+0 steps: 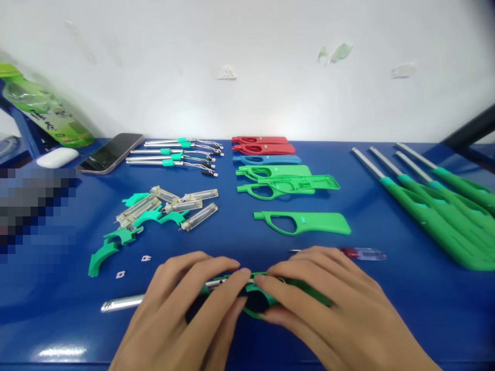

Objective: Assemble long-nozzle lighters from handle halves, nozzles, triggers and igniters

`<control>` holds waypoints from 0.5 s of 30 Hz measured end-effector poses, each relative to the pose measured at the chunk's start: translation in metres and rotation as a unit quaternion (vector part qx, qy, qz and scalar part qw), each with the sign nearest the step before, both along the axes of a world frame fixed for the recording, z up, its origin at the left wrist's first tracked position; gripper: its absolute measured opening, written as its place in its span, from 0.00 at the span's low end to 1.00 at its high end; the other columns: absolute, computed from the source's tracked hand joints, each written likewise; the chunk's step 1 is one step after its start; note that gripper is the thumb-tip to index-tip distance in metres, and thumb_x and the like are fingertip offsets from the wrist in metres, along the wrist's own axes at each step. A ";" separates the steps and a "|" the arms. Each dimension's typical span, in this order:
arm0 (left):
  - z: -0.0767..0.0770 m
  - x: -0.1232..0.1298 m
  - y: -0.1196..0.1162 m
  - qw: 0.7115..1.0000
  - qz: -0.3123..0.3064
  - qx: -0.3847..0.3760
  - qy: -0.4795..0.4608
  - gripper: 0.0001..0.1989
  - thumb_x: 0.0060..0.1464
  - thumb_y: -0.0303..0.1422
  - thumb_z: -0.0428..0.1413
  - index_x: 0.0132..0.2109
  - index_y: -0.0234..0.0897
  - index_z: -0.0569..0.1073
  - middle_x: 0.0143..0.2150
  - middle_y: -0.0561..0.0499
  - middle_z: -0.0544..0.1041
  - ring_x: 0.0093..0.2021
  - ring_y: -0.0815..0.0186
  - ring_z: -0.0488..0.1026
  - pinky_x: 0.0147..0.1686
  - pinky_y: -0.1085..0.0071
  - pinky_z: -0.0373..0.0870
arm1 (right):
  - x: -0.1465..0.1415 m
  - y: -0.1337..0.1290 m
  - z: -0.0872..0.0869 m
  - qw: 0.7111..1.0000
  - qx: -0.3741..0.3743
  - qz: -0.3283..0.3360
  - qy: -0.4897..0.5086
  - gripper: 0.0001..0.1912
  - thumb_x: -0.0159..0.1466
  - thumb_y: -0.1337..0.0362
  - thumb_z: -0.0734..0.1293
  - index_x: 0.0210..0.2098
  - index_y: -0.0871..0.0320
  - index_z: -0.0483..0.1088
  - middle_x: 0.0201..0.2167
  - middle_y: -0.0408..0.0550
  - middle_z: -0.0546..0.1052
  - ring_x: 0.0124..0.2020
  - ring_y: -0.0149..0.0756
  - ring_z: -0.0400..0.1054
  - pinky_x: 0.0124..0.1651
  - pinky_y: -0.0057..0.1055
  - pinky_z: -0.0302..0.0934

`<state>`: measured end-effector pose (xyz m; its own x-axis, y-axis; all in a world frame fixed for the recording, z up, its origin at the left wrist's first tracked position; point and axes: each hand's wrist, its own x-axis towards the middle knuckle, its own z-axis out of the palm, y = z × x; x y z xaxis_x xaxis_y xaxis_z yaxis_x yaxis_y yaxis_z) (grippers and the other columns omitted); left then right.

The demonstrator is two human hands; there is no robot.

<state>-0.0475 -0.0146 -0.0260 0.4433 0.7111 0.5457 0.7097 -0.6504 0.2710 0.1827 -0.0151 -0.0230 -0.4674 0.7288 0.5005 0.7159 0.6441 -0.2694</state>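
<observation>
Low in the centre, both hands are closed on a gas lighter in green plastic, its inside partly exposed. Its metal tube (122,303) sticks out to the left, past my left hand (193,304), whose fingertips pinch near the tube's inner end and the wire. My right hand (325,304) grips the green shell (315,292) and presses by the teal trigger (260,296). Fingers hide much of the lighter. Just behind the right hand lies a screwdriver (363,253) with a red and clear handle. A green shell half (320,222) rests beyond the hands.
Metal tubes with wires (170,152), clear fuel tanks (201,216) and teal triggers (103,256) lie at left, near two small pale clips (146,258). Red shells (266,148) are at the back. Several green lighters (429,216) lie right. A phone (112,153) and bottle (46,108) stand back left.
</observation>
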 end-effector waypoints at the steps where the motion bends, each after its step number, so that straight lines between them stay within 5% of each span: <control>1: -0.001 -0.001 0.002 1.000 -0.007 -0.003 0.007 0.15 0.67 0.23 0.56 0.56 0.44 0.76 0.52 0.54 0.81 0.55 0.63 0.76 0.58 0.66 0.74 | 0.000 0.000 0.001 1.000 -0.001 0.000 -0.002 0.17 0.80 0.58 0.59 0.46 0.51 0.79 0.39 0.38 0.85 0.38 0.30 0.78 0.47 0.32 0.64; 9: -0.004 -0.008 0.008 0.996 -0.032 -0.060 0.057 0.15 0.68 0.23 0.50 0.54 0.45 0.75 0.47 0.53 0.80 0.43 0.65 0.78 0.40 0.68 0.76 | 0.000 0.001 0.004 0.999 0.029 -0.022 0.001 0.13 0.78 0.61 0.64 0.43 0.50 0.80 0.40 0.35 0.86 0.37 0.29 0.80 0.50 0.31 0.64; 15: -0.006 -0.006 0.009 0.996 -0.034 -0.052 0.063 0.14 0.69 0.21 0.50 0.52 0.43 0.75 0.46 0.52 0.80 0.42 0.64 0.77 0.42 0.67 0.76 | 0.000 -0.003 0.003 0.999 0.033 -0.043 0.000 0.13 0.77 0.61 0.64 0.42 0.50 0.80 0.38 0.35 0.86 0.35 0.31 0.79 0.48 0.32 0.63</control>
<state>-0.0533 -0.0053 -0.0323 0.5525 0.7273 0.4071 0.6979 -0.6708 0.2511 0.1827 -0.0182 -0.0203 -0.4043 0.7315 0.5490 0.7699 0.5962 -0.2275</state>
